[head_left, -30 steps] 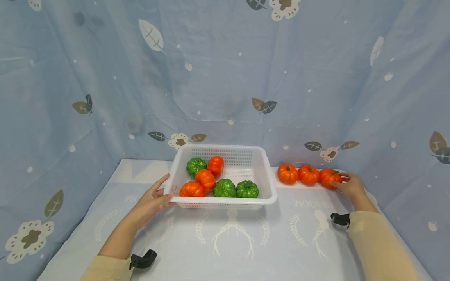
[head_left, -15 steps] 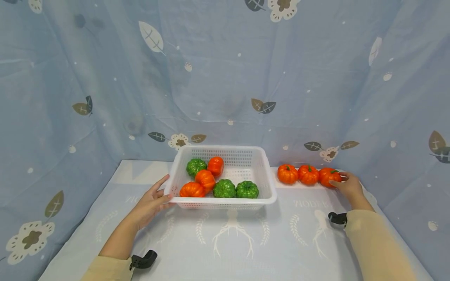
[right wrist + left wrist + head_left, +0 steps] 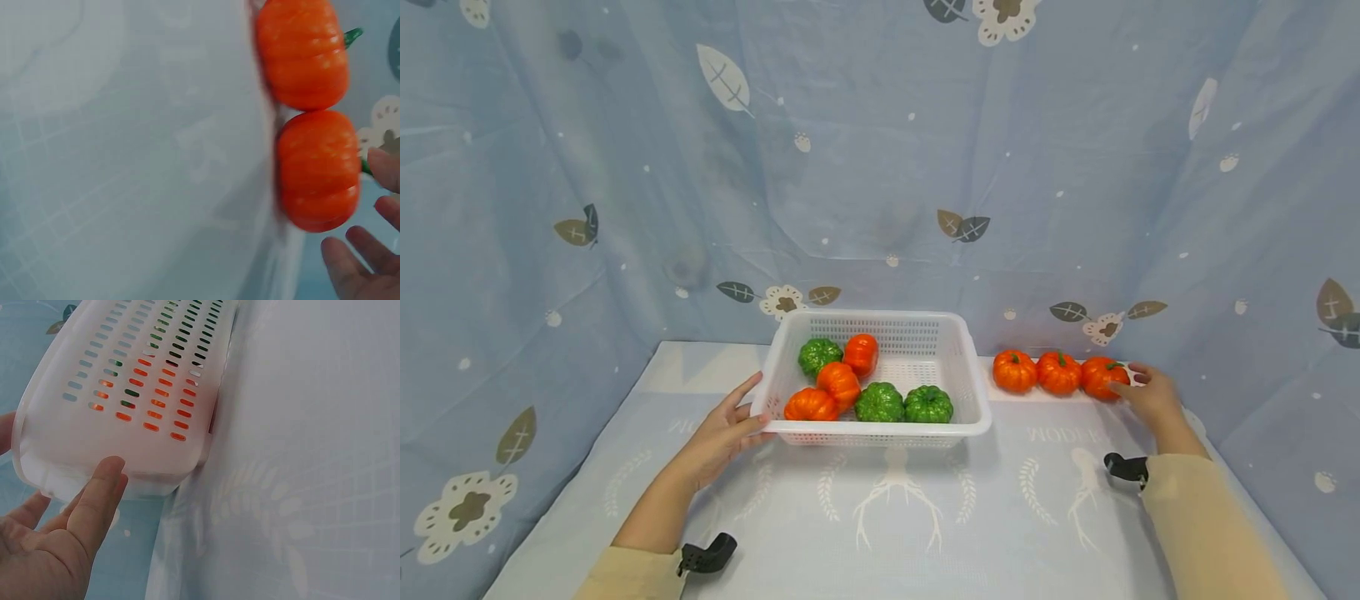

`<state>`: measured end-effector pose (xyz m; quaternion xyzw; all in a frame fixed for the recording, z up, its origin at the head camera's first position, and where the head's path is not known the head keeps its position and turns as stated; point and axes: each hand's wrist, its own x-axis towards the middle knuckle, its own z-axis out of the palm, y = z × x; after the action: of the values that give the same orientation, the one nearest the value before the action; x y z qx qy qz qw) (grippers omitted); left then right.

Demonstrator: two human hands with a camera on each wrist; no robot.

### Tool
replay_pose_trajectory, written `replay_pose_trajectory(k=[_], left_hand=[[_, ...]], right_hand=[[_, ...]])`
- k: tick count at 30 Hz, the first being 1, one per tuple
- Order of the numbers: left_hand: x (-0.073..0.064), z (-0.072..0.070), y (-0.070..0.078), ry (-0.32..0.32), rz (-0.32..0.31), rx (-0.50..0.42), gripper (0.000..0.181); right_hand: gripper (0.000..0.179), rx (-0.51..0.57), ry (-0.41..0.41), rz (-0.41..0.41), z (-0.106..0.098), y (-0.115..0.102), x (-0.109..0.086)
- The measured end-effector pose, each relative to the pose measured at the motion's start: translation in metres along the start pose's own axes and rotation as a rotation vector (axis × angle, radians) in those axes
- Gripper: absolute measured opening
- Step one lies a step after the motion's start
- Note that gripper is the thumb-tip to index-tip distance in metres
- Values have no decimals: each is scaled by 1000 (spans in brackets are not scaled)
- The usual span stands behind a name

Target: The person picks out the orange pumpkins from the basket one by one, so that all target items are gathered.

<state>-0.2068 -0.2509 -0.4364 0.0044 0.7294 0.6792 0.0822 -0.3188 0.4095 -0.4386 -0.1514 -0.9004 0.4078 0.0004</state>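
Blue curtain (image 3: 850,167) is hanging far, left and right, leaves (image 3: 724,77) and white flowers (image 3: 467,507) are dotting it, white antlered prints (image 3: 895,477) are marking the pale desk (image 3: 1000,542).

Left hand (image 3: 718,439) touches the white perforated basket (image 3: 880,429) at its left end; right hand (image 3: 1156,406) adjoins the rightmost orange pumpkin (image 3: 1101,379).

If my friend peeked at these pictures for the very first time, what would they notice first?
Probably the row of three shiny orange pumpkins right of the basket, with the person's right hand at the far end. Next, perhaps, the white plastic basket in the middle, holding three green pumpkins and three more orange ones, with the left hand at its left end.
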Motion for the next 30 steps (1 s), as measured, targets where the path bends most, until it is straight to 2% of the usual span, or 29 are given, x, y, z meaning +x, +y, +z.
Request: replay_pose_trajectory(k=[7,11,18,23,30], left_hand=[[0,0,0,-4,-1,0,84],[0,-1,-1,-6,0,-2,84],[1,-1,-2,-15,7,-7,83],[1,-1,-1,-13,7,2,83],[-2,1,0,-5,10,15,83]], right_hand=[[62,-15,65,-30,-5,-27,-27],[62,15,68,-49,-4,-47,-45],[59,14,61,-178,-1,-75,-70],[60,30,36,-247,6,-95,-85],[55,47,-15,-392,16,-130,-107]])
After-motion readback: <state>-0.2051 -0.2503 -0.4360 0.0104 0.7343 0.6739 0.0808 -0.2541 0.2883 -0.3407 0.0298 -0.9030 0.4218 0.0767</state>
